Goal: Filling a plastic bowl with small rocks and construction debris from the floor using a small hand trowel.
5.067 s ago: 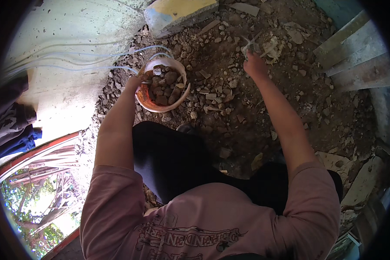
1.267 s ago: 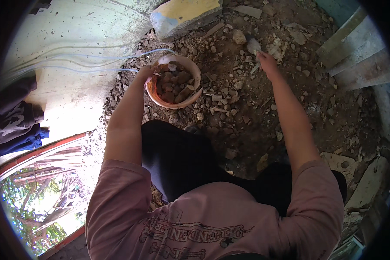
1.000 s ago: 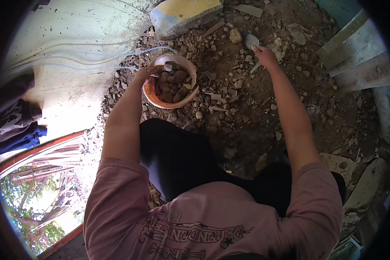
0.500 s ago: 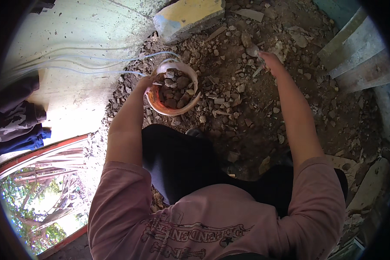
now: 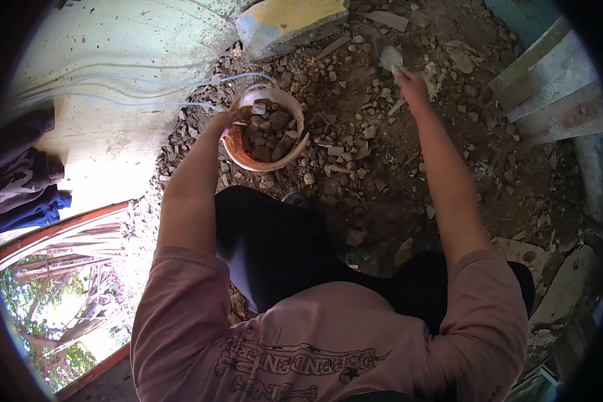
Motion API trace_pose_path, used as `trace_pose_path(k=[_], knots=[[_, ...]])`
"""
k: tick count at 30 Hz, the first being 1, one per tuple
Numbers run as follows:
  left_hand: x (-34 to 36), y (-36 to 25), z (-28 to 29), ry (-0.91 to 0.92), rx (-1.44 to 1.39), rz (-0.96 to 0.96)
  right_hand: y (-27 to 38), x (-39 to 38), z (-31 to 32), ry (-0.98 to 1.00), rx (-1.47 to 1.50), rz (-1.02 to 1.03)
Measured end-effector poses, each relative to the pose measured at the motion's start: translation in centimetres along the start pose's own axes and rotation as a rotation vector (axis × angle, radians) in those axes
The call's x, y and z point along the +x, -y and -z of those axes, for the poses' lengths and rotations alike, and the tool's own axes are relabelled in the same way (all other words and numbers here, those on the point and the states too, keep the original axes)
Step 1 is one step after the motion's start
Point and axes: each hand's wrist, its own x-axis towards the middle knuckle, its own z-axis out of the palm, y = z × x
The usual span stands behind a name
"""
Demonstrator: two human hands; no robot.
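A whitish bucket point(image 5: 293, 106), stained orange inside, stands on the rubble and holds several brown and grey stones point(image 5: 269, 128). My left hand point(image 5: 226, 123) grips its left rim, fingers partly hidden by the wall of the bucket. Farther right and ahead, my right hand point(image 5: 414, 91) is closed round the handle of a small trowel point(image 5: 390, 59). The grey blade points away from me, low over the dirt or touching it; I cannot tell which. Loose stones and broken bits point(image 5: 355, 127) lie between the bucket and the trowel.
A yellow-and-blue painted masonry block point(image 5: 291, 27) lies at the far wall. Thin pale tubes point(image 5: 161, 82) run from the left wall to the bucket. Boards point(image 5: 549, 87) lean at the right. Dark clothes point(image 5: 30, 174) hang left, above a red-framed opening point(image 5: 67, 234).
The trowel blade has pushed a little farther away and shows more plainly. My left hand stays on the bucket rim. The whole view has shifted slightly.
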Motion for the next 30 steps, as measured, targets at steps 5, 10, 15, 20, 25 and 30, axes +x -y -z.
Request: trace_pose_path(k=[5, 10, 15, 20, 25, 30], knots=[[0.1, 1.6, -0.6, -0.024, -0.116, 0.073, 1.1, 2.0, 2.8, -0.121, -0.434, 0.083], [3.0, 1.8, -1.4, 0.025, -0.125, 0.014, -2.1, 3.4, 4.7, -0.025, -0.756, 0.169], [3.1, 6.3, 0.2, -0.024, 0.401, -0.307, 0.3, 1.3, 0.5, 0.106, -0.645, 0.120], [1.7, 2.9, -0.4, 0.006, 0.052, 0.026, 0.0, 2.1, 1.1, 0.130, -0.438, -0.029], [1.0, -1.4, -1.8, 0.063, -0.023, 0.036, -5.7, 4.0, 6.2, 0.161, -0.019, -0.051], [-0.2, 3.2, -0.3, -0.011, -0.115, 0.161, -3.5, 1.8, 1.3, 0.180, -0.086, -0.111]])
